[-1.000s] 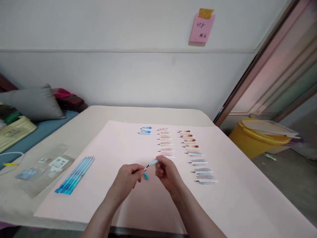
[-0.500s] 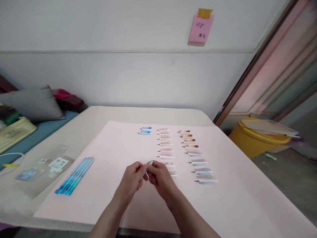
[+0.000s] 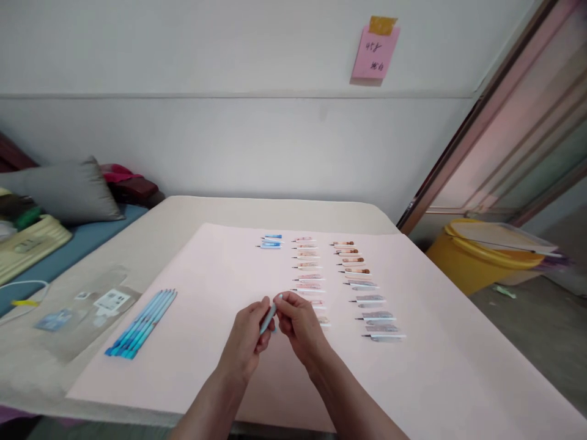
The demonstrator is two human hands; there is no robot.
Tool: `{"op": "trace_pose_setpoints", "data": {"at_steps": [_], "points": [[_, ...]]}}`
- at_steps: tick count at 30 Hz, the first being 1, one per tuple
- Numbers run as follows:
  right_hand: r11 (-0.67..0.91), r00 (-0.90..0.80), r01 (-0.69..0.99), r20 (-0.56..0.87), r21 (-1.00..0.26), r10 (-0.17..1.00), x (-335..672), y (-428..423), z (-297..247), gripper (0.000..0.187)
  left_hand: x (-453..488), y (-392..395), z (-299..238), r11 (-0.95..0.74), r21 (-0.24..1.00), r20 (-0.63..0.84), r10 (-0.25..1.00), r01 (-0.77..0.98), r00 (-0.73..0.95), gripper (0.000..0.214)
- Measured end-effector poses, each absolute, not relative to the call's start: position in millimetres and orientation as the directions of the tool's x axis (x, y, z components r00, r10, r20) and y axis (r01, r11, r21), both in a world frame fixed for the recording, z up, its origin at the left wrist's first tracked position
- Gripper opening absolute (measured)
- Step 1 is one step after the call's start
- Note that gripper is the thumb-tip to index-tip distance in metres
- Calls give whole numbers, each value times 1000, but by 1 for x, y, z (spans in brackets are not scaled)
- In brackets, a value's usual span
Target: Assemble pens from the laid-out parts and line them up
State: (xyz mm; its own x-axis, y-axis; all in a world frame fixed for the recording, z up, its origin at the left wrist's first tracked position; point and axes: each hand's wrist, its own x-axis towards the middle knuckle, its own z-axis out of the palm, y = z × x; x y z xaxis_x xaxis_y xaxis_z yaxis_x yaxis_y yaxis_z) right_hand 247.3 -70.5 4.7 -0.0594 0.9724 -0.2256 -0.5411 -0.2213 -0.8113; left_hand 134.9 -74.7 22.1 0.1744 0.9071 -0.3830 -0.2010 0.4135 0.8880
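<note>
My left hand (image 3: 247, 333) is closed around the barrel of a light blue pen (image 3: 268, 319), held at a slant above the table's near middle. The fingertips of my right hand (image 3: 299, 321) pinch the pen's upper end. Fingers cover part of the pen, so I cannot tell whether it is whole or in parts. Beyond my right hand lies a column of pink-patterned pen parts with thin refills (image 3: 308, 278). To its right is another column, brown-topped pieces (image 3: 355, 260) at the far end and grey ones (image 3: 376, 316) nearer. Several blue pieces (image 3: 270, 244) lie at the back.
Several blue pens (image 3: 142, 324) lie side by side at the left on the pale pink sheet (image 3: 220, 269). A clear plastic bag (image 3: 77, 342) with a label rests beside them. A yellow bin (image 3: 477, 256) stands on the floor at right; a grey cushion (image 3: 64, 189) is at left.
My left hand has turned and opened out a little, so more of the light blue barrel shows. My right fingertips stay at its upper end. The view has shifted slightly.
</note>
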Motion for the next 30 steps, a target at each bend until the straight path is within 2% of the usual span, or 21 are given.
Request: {"op": "trace_pose_setpoints", "data": {"at_steps": [4,8,16,19,21,24,25,27,29,30], "points": [[-243,-98,-499,-225,-832,969,240,-74,5,23,134,-78,22,489,828,-486,870,-275,86,40],[-242,-100,-496,-222,-834,970,237,-75,4,25,132,-77,22,497,811,-499,863,-309,76,39],[-249,-54,-501,-258,-829,965,241,-66,-1,26,129,-73,26,526,800,-443,842,-288,308,31],[-218,-43,-441,-222,-871,974,240,-63,0,26,123,-69,33,538,787,-453,836,-302,310,26],[-181,7,-299,-191,-937,981,242,-60,0,29,114,-64,37,517,782,-454,855,-347,252,23],[-83,130,125,-67,-989,989,244,-58,-2,25,97,-52,40,466,742,-461,876,-482,137,16],[-57,147,300,-13,-952,989,243,-59,-4,22,91,-49,39,460,709,-473,872,-535,122,13],[-26,118,609,58,-793,991,239,-62,-12,14,82,-43,36,452,631,-496,860,-630,120,11],[-17,58,803,50,-596,997,232,-67,-23,3,76,-40,31,437,566,-509,852,-699,121,11],[-7,27,856,30,-516,999,227,-69,-29,3,75,-39,29,426,546,-513,851,-722,114,11]]}}
